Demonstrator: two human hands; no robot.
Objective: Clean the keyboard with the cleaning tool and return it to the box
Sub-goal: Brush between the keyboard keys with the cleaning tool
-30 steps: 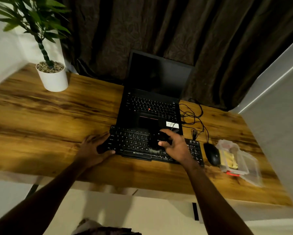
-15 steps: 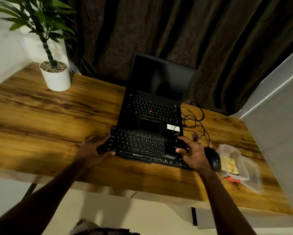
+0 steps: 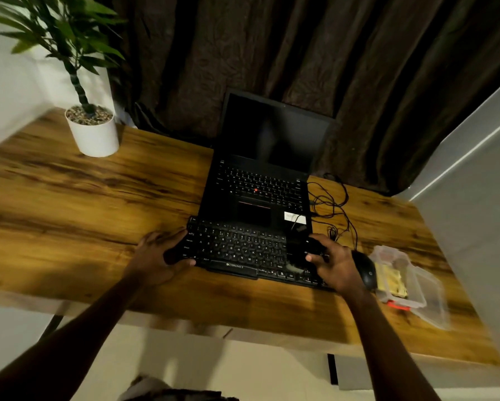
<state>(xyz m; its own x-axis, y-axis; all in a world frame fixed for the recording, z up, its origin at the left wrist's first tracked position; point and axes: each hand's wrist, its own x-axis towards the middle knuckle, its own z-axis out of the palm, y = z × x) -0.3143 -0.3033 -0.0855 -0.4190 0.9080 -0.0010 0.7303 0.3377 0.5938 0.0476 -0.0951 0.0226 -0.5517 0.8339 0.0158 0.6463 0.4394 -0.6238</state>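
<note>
On wooden desk [image 3: 84, 204]: keyboard [image 3: 237, 247], laptop [image 3: 260, 186], potted plant [image 3: 92, 131]; dark curtain [image 3: 271, 47] behind.

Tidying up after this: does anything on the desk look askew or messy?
The keyboard is jammed against the laptop's front edge, perhaps overlapping it. The cable right of the laptop lies in a loose tangle. The clear box lies open beside the mouse.
</note>
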